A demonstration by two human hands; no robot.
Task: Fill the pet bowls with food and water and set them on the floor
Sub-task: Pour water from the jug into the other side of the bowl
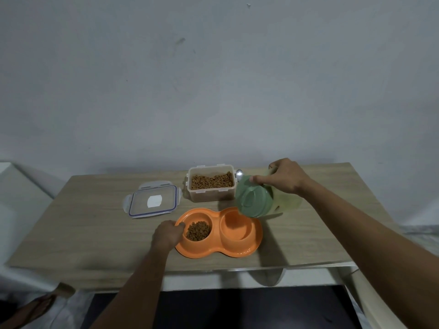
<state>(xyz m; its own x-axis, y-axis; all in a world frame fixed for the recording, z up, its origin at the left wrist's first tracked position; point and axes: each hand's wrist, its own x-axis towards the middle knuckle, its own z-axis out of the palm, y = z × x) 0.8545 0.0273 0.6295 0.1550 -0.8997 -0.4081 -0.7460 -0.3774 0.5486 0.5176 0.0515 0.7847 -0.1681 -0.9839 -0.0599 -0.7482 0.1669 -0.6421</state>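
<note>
I see the double bowl (251,248) on the table (95,233), kibble (197,231) in its left well; food container (212,194) at its 12 o'clock, lid (152,201) at 10, jug (253,201) over its 2.

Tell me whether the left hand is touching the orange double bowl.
Touching. Head view shows the left hand, fingers curled over the left rim of the orange double bowl.

Wood-top tbl (78,238) w/ white frame (213,279); grey wall (213,79) behind.
</note>
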